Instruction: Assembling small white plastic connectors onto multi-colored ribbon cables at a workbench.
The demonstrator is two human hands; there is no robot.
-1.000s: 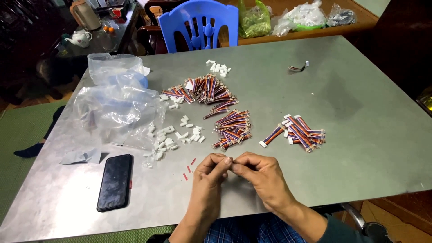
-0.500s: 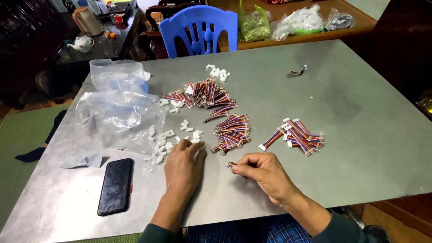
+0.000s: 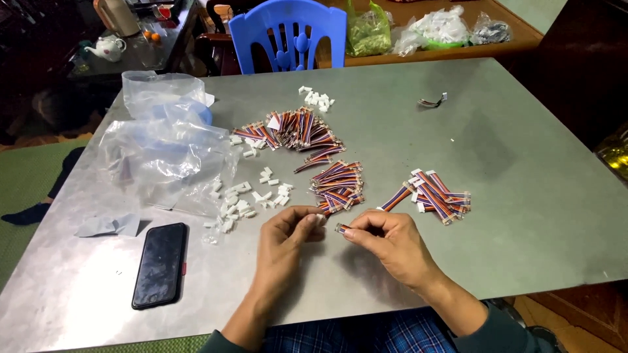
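Observation:
My left hand (image 3: pixel 286 236) pinches a small white plastic connector (image 3: pixel 320 219) between thumb and fingers. My right hand (image 3: pixel 386 245) holds the end of a short multicoloured ribbon cable (image 3: pixel 342 228), its tip a finger's width from the connector. Both hands hover above the grey metal table (image 3: pixel 523 216) near its front edge. Just beyond them lie a pile of ribbon cables (image 3: pixel 337 183), loose white connectors (image 3: pixel 245 199), and a smaller cable pile (image 3: pixel 435 196) to the right.
A black phone (image 3: pixel 159 263) lies front left. Crumpled clear plastic bags (image 3: pixel 160 140) cover the left side. More cables (image 3: pixel 297 131) and connectors (image 3: pixel 317 99) sit further back, one stray cable (image 3: pixel 432 101) far right. A blue plastic chair (image 3: pixel 291 33) stands behind the table.
My left hand reached out to the loose white connectors, then came back towards my right hand with one connector pinched. My right hand stayed in place holding the cable.

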